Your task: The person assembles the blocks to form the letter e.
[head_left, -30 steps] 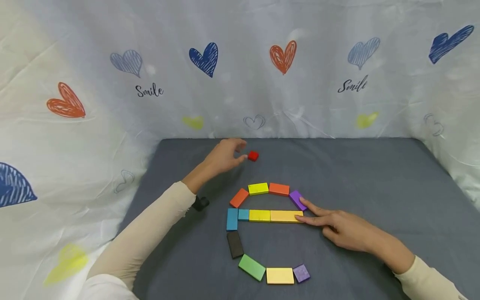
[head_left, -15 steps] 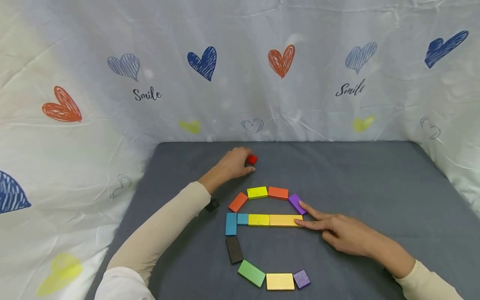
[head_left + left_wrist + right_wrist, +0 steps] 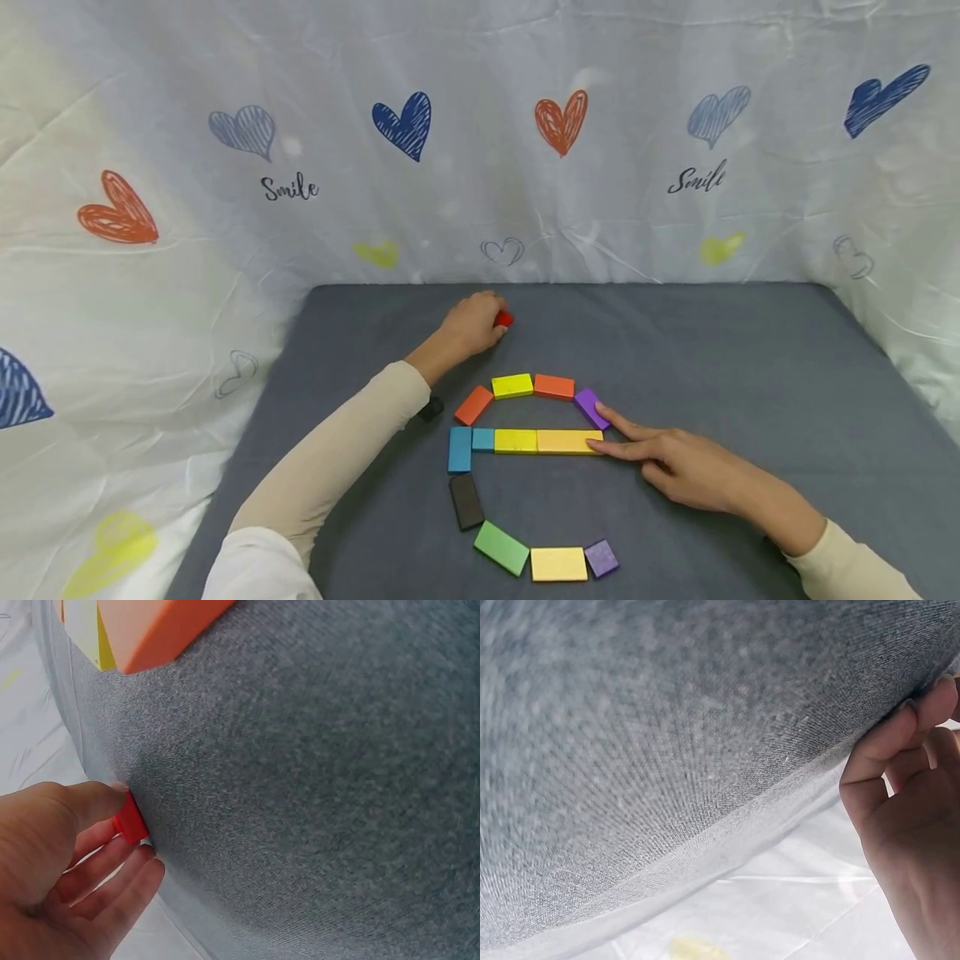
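Near the far edge of the table, my left hand (image 3: 474,323) pinches a small red block (image 3: 504,319) between thumb and fingers. The left wrist view shows the thumb on one side of this red block (image 3: 132,820) and the fingers on the other, close over the cloth. My right hand (image 3: 686,467) reaches in from the right with two fingers extended. One fingertip rests on the end of the long light-orange block (image 3: 570,442), the other on the purple block (image 3: 592,408). These belong to a lowercase "e" shape laid out in coloured blocks.
The rest of the shape includes an orange block (image 3: 474,405), a blue block (image 3: 460,450), a black block (image 3: 467,502), a green block (image 3: 502,547) and a pale yellow block (image 3: 558,565). A grey cloth (image 3: 712,350) covers the table, with a white printed curtain (image 3: 480,167) behind.
My left hand has moved right to the red block, and its thumb and fingers have closed on it. My right hand stays with its fingertips on the blocks.
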{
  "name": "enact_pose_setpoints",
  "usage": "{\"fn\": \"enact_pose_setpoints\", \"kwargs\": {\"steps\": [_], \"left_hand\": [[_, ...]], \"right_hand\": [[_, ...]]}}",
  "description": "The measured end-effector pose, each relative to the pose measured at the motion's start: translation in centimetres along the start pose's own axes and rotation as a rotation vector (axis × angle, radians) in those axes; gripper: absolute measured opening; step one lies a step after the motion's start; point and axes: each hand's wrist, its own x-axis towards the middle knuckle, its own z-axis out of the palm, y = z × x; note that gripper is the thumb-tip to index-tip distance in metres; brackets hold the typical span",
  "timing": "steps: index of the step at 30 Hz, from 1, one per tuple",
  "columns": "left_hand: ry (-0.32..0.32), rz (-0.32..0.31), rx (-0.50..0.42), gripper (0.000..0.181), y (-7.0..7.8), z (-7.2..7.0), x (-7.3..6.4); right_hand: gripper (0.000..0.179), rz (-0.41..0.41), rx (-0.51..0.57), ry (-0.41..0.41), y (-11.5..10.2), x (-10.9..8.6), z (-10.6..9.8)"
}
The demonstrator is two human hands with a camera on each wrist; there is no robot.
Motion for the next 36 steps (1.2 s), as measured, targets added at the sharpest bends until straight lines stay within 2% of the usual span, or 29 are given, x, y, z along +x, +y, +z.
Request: {"fn": "enact_pose_setpoints", "kwargs": {"steps": [9,14,20,26,29,36], "left_hand": [[0.008,-0.019,-0.022,0.038,-0.2,-0.1,-0.5],[0.058,0.001,-0.053,0.038,-0.5,-0.8,-1.4],[0.122,0.075,-0.084,0.035,-0.3,-1.8,-3.0],[0.162,0.169,-0.091,0.036,0.7,-2.6,-4.8],[0.164,0.221,-0.106,0.036,1.4,-2.7,-5.8],[0.116,0.330,-0.146,0.033,3.1,-2.5,-8.1]], "right_hand": [[0.077,-0.017,-0.002,0.007,0.0,0.0,0.1],[0.076,-0.018,0.011,0.009,0.1,0.0,-0.1],[0.075,-0.019,0.019,0.009,0.4,0.0,-0.2],[0.076,-0.016,0.010,0.012,0.5,0.0,-0.2],[0.076,-0.014,0.011,0.010,0.4,0.0,-0.2],[0.075,-0.009,0.009,0.003,0.2,0.1,-0.1]]}}
